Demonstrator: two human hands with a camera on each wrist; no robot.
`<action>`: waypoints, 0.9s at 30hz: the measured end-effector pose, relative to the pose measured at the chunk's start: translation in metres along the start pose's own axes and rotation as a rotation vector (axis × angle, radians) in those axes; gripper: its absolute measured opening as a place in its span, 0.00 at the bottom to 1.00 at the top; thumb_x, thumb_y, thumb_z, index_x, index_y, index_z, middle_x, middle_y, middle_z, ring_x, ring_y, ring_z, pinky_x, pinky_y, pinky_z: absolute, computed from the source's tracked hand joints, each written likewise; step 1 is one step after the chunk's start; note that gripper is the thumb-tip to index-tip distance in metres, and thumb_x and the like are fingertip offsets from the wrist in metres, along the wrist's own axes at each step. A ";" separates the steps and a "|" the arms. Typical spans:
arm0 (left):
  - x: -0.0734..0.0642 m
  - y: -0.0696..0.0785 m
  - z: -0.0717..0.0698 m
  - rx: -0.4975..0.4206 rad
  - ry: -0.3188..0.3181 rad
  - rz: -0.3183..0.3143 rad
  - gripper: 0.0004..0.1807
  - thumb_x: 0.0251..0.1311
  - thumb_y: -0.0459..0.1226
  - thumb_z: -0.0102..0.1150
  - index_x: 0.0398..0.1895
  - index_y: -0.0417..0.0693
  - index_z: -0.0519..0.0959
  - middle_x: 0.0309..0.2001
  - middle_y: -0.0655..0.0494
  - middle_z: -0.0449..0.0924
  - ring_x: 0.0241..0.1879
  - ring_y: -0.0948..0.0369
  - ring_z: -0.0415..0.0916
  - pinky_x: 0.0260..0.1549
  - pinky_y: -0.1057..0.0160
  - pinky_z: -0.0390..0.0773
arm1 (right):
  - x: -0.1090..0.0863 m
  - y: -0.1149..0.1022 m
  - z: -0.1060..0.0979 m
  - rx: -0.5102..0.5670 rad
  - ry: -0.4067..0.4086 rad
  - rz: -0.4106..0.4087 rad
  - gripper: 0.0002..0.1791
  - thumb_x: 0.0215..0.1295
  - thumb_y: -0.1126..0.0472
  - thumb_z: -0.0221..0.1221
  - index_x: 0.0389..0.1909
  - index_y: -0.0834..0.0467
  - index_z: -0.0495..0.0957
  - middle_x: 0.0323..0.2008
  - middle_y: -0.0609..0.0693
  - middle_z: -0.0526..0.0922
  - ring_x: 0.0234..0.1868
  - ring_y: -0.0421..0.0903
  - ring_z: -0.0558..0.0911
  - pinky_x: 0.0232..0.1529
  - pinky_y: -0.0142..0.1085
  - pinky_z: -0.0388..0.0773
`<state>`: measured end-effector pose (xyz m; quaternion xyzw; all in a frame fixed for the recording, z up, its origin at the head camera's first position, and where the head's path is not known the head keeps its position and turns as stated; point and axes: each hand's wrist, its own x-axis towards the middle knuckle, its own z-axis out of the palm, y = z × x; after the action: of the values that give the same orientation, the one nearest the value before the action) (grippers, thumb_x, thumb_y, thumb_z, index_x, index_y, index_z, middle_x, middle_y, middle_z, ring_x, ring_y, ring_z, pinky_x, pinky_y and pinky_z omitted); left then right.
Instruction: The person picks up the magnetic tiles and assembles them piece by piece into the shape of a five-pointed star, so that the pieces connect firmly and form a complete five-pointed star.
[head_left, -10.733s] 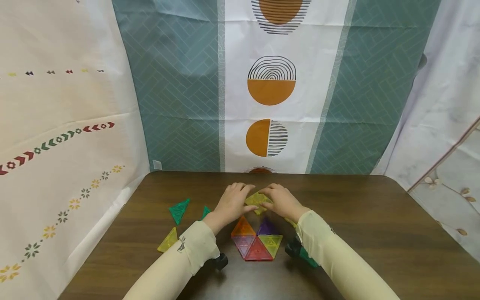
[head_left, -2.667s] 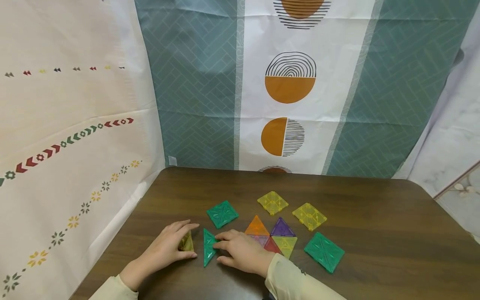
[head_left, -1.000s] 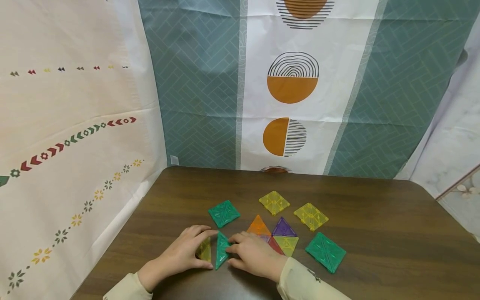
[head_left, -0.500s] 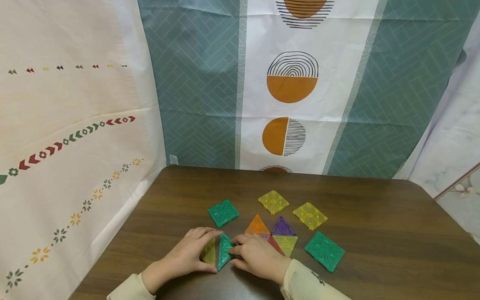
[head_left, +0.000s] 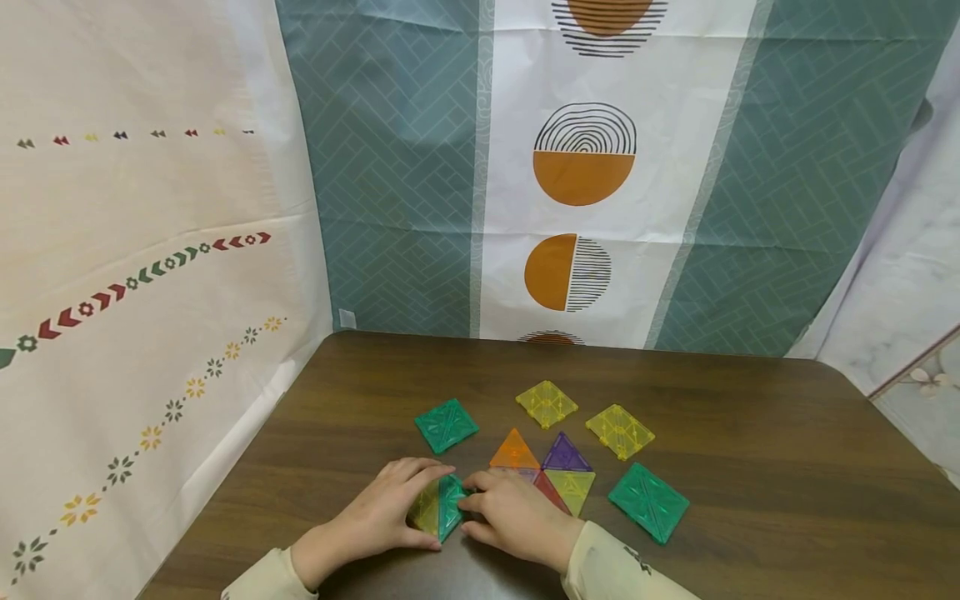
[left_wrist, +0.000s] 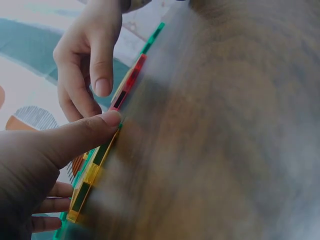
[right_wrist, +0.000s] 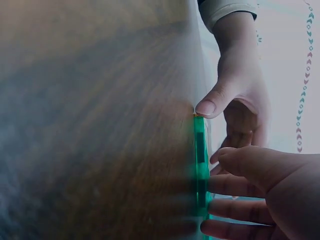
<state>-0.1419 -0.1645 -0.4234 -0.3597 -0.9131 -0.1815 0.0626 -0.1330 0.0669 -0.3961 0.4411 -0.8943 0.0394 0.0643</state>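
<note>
My left hand (head_left: 378, 510) holds a translucent yellow triangle magnetic tile (head_left: 427, 510) flat on the table, thumb at its near corner and fingers at its far end. Against that tile's long edge lies a green triangle tile (head_left: 451, 502), and together they make a two-coloured square. My right hand (head_left: 521, 512) touches the green tile's right side with its fingertips. In the right wrist view those fingers reach straight to the green tile's edge (right_wrist: 200, 165). The left wrist view has the left thumb at the end of the yellow tile's edge (left_wrist: 82, 192).
Beyond my right hand lie joined triangles: orange (head_left: 515, 451), purple (head_left: 566, 454), yellow-green (head_left: 572, 487) and a partly covered red one (head_left: 551, 492). Green squares lie behind (head_left: 447, 426) and right (head_left: 649, 503). Two yellow squares, one nearer (head_left: 620, 432) and one farther (head_left: 547, 404), lie at the back.
The left hand has slid the yellow triangle rightward until it meets the green triangle; the gap between them has closed. The right hand stays beside the green tile. Earlier, both hands were at a yellow square.
</note>
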 end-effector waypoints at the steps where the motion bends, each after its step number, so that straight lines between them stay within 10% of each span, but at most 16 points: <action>1: 0.000 0.000 0.000 -0.001 -0.003 0.002 0.46 0.40 0.58 0.73 0.65 0.54 0.69 0.60 0.57 0.72 0.60 0.55 0.69 0.57 0.46 0.73 | 0.000 0.000 0.000 0.002 -0.003 0.004 0.16 0.66 0.47 0.58 0.49 0.50 0.84 0.51 0.46 0.82 0.52 0.42 0.80 0.56 0.37 0.77; 17: 0.019 0.013 -0.022 0.023 -0.019 0.037 0.45 0.44 0.54 0.72 0.67 0.53 0.68 0.62 0.52 0.72 0.62 0.52 0.69 0.59 0.44 0.71 | -0.012 0.009 -0.023 0.046 0.003 0.062 0.20 0.64 0.49 0.61 0.53 0.53 0.81 0.55 0.51 0.80 0.55 0.48 0.79 0.55 0.45 0.78; 27: 0.046 0.033 -0.024 0.076 0.111 0.031 0.44 0.45 0.55 0.71 0.67 0.53 0.67 0.62 0.48 0.71 0.63 0.49 0.68 0.62 0.45 0.69 | -0.030 0.033 -0.039 0.040 0.098 0.136 0.20 0.63 0.49 0.62 0.52 0.55 0.81 0.54 0.53 0.80 0.55 0.50 0.78 0.55 0.48 0.77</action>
<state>-0.1535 -0.1226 -0.3810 -0.3604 -0.9089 -0.1654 0.1293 -0.1379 0.1149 -0.3624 0.3782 -0.9170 0.0830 0.0962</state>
